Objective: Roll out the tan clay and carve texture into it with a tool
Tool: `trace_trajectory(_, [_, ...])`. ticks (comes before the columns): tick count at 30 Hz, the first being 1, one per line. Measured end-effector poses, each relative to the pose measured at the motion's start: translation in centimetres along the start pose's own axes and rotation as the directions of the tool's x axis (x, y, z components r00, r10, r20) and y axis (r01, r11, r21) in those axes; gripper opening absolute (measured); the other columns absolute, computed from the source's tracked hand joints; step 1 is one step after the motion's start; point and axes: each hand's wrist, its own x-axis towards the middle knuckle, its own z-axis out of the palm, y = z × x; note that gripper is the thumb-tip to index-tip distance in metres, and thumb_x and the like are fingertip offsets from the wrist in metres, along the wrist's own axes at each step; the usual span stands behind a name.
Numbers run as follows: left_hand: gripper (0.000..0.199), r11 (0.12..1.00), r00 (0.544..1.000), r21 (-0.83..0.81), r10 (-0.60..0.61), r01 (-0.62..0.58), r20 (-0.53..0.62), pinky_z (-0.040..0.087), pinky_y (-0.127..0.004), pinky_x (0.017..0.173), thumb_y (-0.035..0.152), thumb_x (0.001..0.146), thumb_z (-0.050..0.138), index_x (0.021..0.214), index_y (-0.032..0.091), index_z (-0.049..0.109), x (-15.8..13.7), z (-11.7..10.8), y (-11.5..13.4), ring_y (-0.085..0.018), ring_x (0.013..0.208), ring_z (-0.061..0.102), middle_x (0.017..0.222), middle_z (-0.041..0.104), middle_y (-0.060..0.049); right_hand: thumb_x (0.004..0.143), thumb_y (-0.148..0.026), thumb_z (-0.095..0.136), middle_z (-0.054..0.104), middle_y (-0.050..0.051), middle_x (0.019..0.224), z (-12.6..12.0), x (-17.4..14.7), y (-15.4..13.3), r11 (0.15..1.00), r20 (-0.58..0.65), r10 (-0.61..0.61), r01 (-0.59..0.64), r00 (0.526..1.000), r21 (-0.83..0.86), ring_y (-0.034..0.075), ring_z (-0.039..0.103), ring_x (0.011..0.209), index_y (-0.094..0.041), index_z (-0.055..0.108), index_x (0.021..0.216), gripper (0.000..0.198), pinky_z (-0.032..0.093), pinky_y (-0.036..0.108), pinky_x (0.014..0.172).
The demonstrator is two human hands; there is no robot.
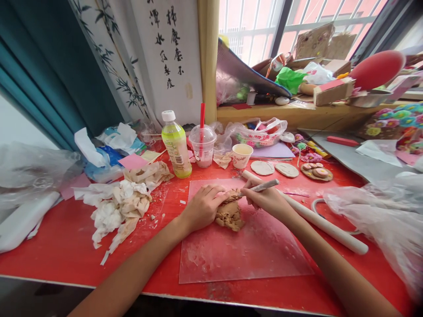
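From the head view, I'm looking down past the person's forearms at a glossy red desk (161,270). On a clear, roughly rectangular plastic sheet (244,262) sits a rough, crumbly lump of brown clay (229,215), right between the two hands. The left hand (204,206) lies along the clay's left side, fingers extended close together and slightly bent, thumb reaching onto the top. The right hand (257,193) pinches a slim, pale grey stick-like tool (265,185) between thumb and fingers, its lower end at the upper right of the clay; whether the tip is sunk in, I can't tell.

Under the right forearm runs a long, off-white rolling pin (330,230), slanting across the desk. Just beyond the sheet stand a small white paper cup (242,157), a clear domed plastic cup with a red straw (202,152), and a yellow-green bottle with a white cap (176,149). To the right of the paper cup lie two flat, pale round discs (262,167) and a brown oval plaque with raised pinkish rounds (316,173). Off to the left there's a heap of crumpled white and tan tissues (123,201); at the far right, a cloudy plastic bag (370,211) spreads over the desk.
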Motion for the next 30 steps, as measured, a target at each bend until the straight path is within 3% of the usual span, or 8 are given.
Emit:
trace_trajectory(7, [0.029,1.0,0.999,0.007,-0.021,0.021,0.034,0.036,-0.037,0.096,0.018,0.089,0.039,0.115,0.016,0.053,-0.1,0.1,-0.1,-0.021,0.109,0.043,0.114,0.051,-0.008,0.071,-0.02,0.051,0.046,-0.004,0.042,-1.2,0.3,0.3,0.999,-0.17,-0.013,0.018,0.985,0.033,0.006,0.038,0.036,-0.019,0.042,0.055,0.019,0.027,0.02,0.037])
trace_trajectory(12, [0.028,1.0,1.0,-0.008,-0.012,0.012,0.015,0.036,-0.037,0.096,0.018,0.09,0.038,0.112,0.014,0.054,-0.1,0.1,-0.1,-0.021,0.109,0.043,0.114,0.052,-0.009,0.078,-0.033,0.049,0.048,-0.004,0.049,-0.6,-0.1,-0.5,0.988,-0.071,-0.056,0.066,0.996,0.142,0.008,0.042,0.042,-0.019,0.044,0.063,0.02,0.033,0.022,0.042])
trace_trajectory(16, [0.03,1.0,1.0,-0.007,-0.007,0.007,0.021,0.036,-0.038,0.096,0.017,0.09,0.037,0.115,0.014,0.053,-0.1,0.0,-0.1,-0.021,0.109,0.043,0.114,0.052,-0.01,0.077,-0.035,0.052,0.049,-0.003,0.05,0.2,-0.1,-0.1,0.989,-0.019,-0.058,0.06,0.998,0.132,0.009,0.043,0.042,-0.019,0.045,0.064,0.022,0.031,0.023,0.041])
trace_trajectory(30, [0.031,0.999,0.999,0.008,-0.039,0.039,0.033,0.034,-0.039,0.097,0.016,0.088,0.04,0.116,0.019,0.053,-0.1,0.0,-0.2,-0.021,0.112,0.041,0.114,0.052,-0.008,0.071,-0.021,0.053,0.045,-0.004,0.044,0.2,0.6,1.1,0.999,-0.097,-0.052,0.051,0.994,-0.012,0.007,0.039,0.041,-0.018,0.042,0.052,0.022,0.028,0.022,0.043])
